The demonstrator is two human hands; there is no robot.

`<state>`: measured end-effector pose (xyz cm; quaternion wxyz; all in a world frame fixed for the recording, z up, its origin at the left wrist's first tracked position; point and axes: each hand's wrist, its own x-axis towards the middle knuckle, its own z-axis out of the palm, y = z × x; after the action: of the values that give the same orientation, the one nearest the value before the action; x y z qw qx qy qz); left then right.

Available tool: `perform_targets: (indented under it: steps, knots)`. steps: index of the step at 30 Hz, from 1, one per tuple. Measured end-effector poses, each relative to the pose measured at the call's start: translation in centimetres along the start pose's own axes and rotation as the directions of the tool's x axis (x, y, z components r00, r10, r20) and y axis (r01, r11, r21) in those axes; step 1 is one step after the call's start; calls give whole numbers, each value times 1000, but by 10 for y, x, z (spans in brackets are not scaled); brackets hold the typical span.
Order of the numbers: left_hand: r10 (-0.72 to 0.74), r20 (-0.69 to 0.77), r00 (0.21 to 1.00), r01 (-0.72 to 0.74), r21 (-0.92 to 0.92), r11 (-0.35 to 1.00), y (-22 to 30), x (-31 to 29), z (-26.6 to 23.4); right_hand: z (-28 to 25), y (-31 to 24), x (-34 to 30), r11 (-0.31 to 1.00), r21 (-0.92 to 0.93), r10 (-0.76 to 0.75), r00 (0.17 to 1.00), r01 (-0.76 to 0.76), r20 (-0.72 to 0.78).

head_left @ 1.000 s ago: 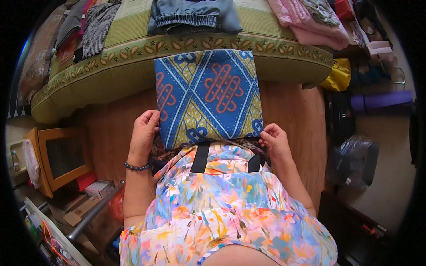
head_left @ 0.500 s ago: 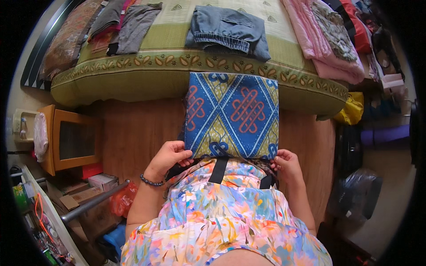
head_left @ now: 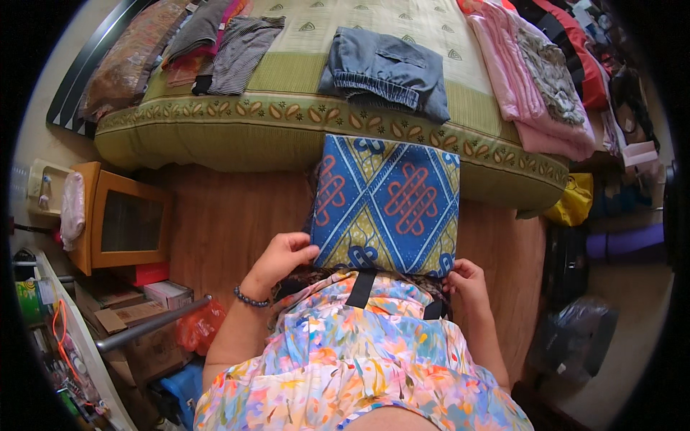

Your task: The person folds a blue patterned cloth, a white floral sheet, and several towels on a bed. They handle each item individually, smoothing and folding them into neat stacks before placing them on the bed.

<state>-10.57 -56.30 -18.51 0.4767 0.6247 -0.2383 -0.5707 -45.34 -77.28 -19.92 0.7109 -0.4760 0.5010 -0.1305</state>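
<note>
A square of blue patterned cloth (head_left: 388, 205), apparently folded, lies flat in front of my body, with pale diagonal lines, yellow-green patches and red knot motifs. My left hand (head_left: 284, 258), with a dark bead bracelet on its wrist, is at the cloth's near left edge; its thumb and forefinger are close together on that edge. At the near right corner, my right hand (head_left: 467, 279) pinches the cloth between thumb and fingers. What supports the cloth from below is mostly hidden. Beyond it, folded blue denim clothing (head_left: 388, 72) with a gathered waistband rests on the bed.
The bed (head_left: 237, 144) with a green cover spans the far side. On it are striped clothing (head_left: 244, 54) at left and a pink quilt (head_left: 510, 86) at right. A wooden cabinet (head_left: 133, 215), cardboard boxes (head_left: 136, 316) and a metal bar (head_left: 154, 325) stand left.
The whole view has shifted a little right and downward. My left thumb and fingers have loosened slightly along the cloth's edge; my right hand stays at its corner.
</note>
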Motion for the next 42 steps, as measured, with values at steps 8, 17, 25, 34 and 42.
perform_targets:
  steps: [8,17,25,34,42]
  knots:
    - [142,63,988,-103,-418,903,25,60,2,-10,6,11,997,-35,-72,996,74,53]
    - [175,233,956,-4,-590,807,54,87,11,3,-12,-4,991,-35,129,984,-126,122]
    - [16,234,972,74,-372,925,49,89,11,4,-18,25,957,286,-92,988,54,121]
    - [127,85,988,-73,-464,883,76,80,6,51,-97,35,890,380,-359,902,253,239]
    - [433,51,900,-388,-362,848,253,146,-58,95,-244,122,682,349,-717,683,643,142]
